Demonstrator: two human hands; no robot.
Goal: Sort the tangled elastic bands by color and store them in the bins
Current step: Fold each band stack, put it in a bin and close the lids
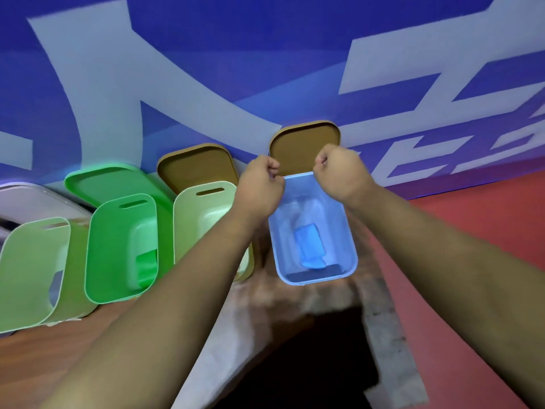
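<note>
The blue bin (348,261) stands on the bench (44,364), at the right end of a row with three green bins (118,249), and some blue stuff lies in its bottom. Both hands, left hand (261,184) and right hand (342,172), are curled into fists over its far rim. I cannot tell what the fingers (269,165) hold.

Bins all smooth moulded plastic, slight sheen: blue bin (348,231), bright green bin (100,261). Brown lids (303,146) look matt. Table (44,364) top wood-grain, smooth.
</note>
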